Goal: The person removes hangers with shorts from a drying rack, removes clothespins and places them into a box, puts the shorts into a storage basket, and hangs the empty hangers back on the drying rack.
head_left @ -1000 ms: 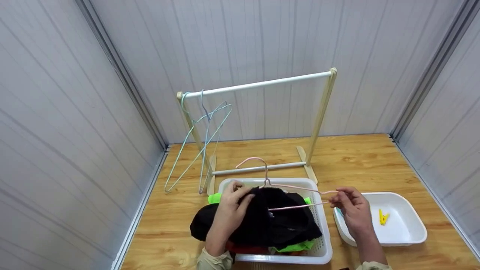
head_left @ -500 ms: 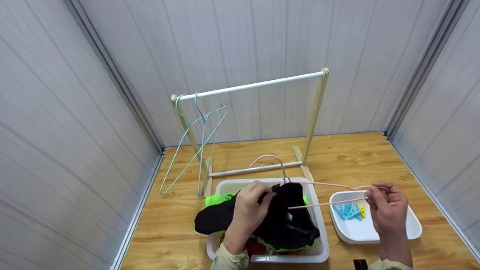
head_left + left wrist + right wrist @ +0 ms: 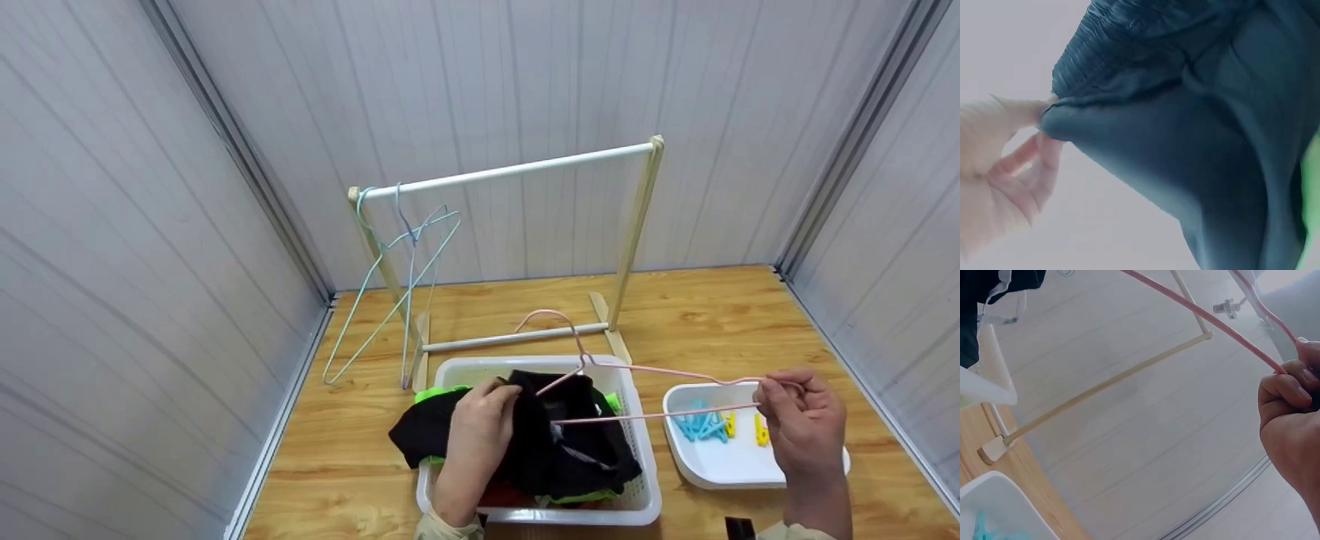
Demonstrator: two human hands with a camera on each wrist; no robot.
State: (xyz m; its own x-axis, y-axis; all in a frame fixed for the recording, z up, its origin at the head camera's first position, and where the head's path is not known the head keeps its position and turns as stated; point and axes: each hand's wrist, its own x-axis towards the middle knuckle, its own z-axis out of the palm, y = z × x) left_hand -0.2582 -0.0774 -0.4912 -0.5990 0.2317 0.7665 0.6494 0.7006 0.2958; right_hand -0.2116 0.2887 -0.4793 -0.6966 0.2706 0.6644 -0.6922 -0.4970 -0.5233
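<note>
Black pants [image 3: 424,431] with a gathered elastic waistband lie bunched over the basket in the head view. My left hand [image 3: 480,431] pinches their waistband edge between thumb and fingers, as the left wrist view shows close up on the dark pants [image 3: 1157,146]. My right hand [image 3: 808,420] grips one end of a pink wire hanger [image 3: 1202,315], over the white tub. The hanger's other end runs into the waist opening, where the cloth hides it. Its hook rises above the basket's back rim. A pale drawstring [image 3: 1000,318] dangles from the pants.
Beneath the pants stands a white basket [image 3: 651,480] with green and red cloth inside. The white tub [image 3: 739,472] at the right contains blue clips [image 3: 701,427] and yellow clips [image 3: 761,431]. Behind is a drying rack [image 3: 517,171]; a green hanger [image 3: 349,330] and a bluish hanger [image 3: 410,300] hang at its left.
My right hand has moved right with the hanger over the tub. My left hand went right, then back left, with the waistband; the hanger's left shoulder now shows beside the waistband.
</note>
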